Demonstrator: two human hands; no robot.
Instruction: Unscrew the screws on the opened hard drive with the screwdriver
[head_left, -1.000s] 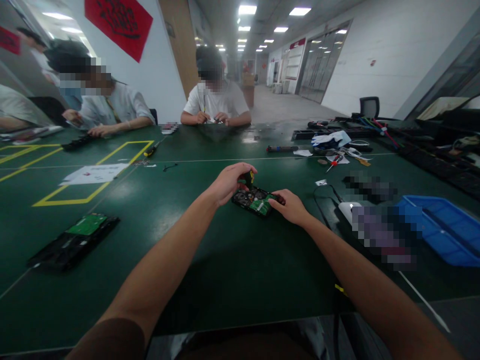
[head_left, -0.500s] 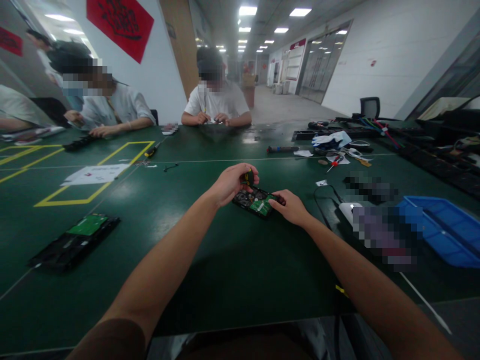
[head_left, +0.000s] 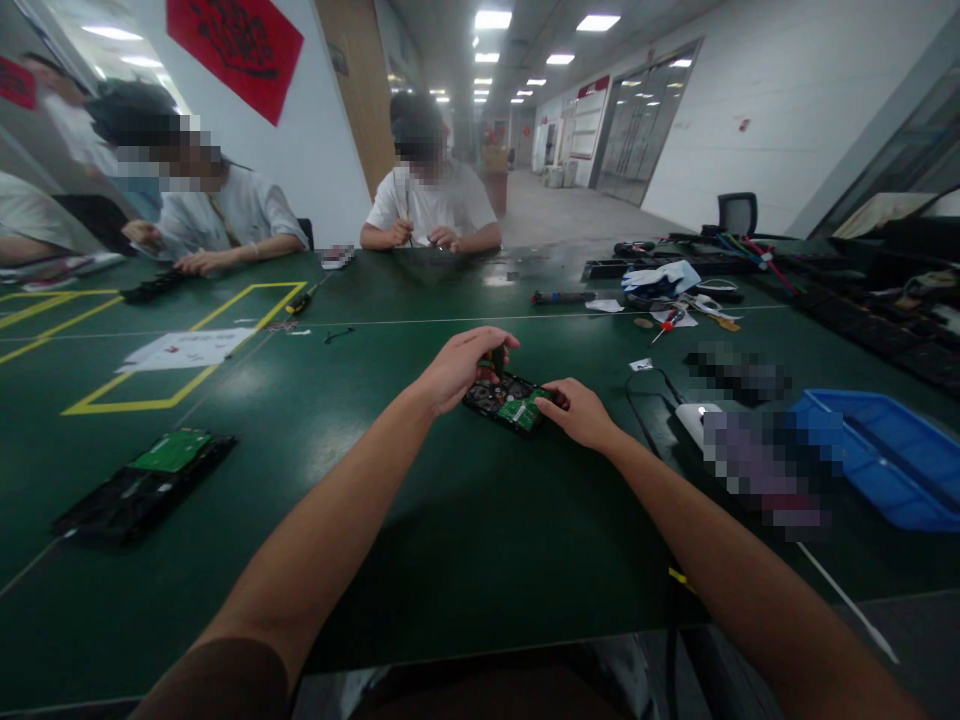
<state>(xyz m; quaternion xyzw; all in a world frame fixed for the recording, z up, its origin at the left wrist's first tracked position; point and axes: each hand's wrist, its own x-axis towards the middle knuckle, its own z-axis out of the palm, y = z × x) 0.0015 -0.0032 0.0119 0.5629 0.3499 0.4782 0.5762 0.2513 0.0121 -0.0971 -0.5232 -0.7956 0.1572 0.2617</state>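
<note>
A hard drive [head_left: 520,410] lies on the green tabletop with its green circuit board facing up. My right hand [head_left: 577,412] grips the drive's right end, thumb on top near the board. Over the drive's far left part, my left hand [head_left: 466,368] is closed round a screwdriver [head_left: 493,360] with a black and yellow handle. The screwdriver stands roughly upright; its tip is too small to make out. Off to the left rests another hard drive [head_left: 174,452] in a black caddy.
At right are a blue tray [head_left: 892,450], a blurred-out item with a cable, and a red-handled screwdriver [head_left: 670,320]. Another screwdriver [head_left: 301,300] and white papers [head_left: 184,348] lie at left. Black equipment [head_left: 885,320] lines the far right. Several people sit across the table.
My left fingers have turned around the screwdriver handle, and less of its yellow shows. The drive and my right hand stay in place. The view has shifted slightly.
</note>
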